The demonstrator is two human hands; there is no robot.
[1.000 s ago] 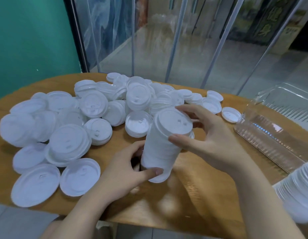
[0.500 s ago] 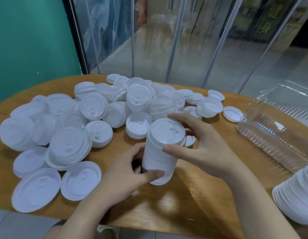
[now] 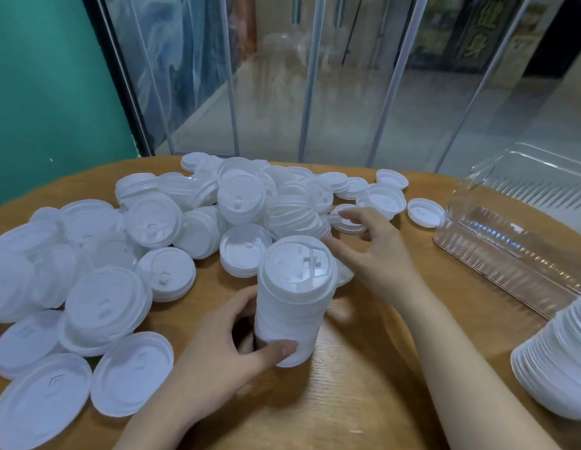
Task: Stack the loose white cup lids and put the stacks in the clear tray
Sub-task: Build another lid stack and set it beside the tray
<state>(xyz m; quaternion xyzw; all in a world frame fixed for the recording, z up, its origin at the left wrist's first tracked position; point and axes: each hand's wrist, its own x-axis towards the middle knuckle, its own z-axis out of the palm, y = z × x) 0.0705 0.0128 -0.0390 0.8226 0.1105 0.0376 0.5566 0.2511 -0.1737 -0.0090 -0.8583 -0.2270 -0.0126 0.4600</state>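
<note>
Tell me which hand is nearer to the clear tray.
Right. The right hand reaches into the lids beside the clear tray; the left hand holds the lid stack, farther away.

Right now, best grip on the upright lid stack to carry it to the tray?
Probably add the right hand around the upper side wall of the lid stack, from the right, opposite the left hand wrapping its base. It stands as a tall upright column of nested lids, so a low grip alone may let it lean.
</note>
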